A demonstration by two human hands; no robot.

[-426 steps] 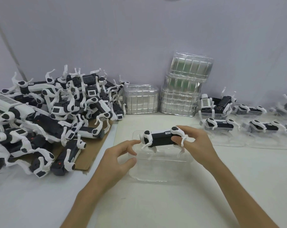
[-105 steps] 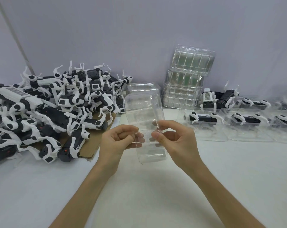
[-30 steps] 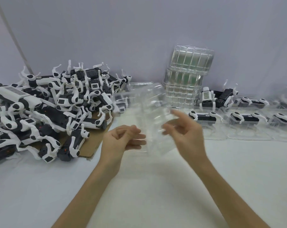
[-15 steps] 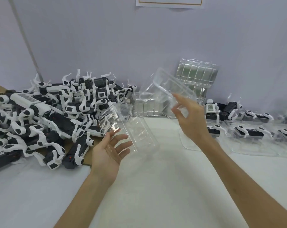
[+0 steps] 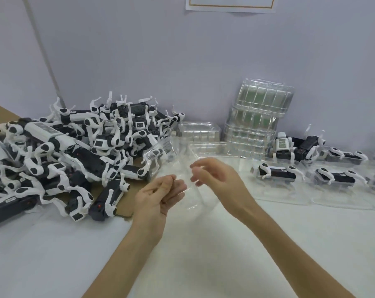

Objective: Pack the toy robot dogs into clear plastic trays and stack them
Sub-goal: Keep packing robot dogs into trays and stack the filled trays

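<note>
While left hand (image 5: 158, 195) fingers pinch clear tray (image 5: 182, 168) and right hand (image 5: 214, 179) fingers hang loose, tray looks light, flimsy, slippery; grip its rim.

Two bare forearms, nothing worn

The person's left hand (image 5: 158, 195) and right hand (image 5: 216, 179) were uncovered, without gloves, rings or a watch; both slim forearms ran bare to the bottom edge, and no sleeve cuff showed anywhere in view.

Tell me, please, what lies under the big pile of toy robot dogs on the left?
A brown cardboard sheet shows under the pile of toy robot dogs, its edge sticking out onto the white table. The dogs cover the rest of it.
</note>
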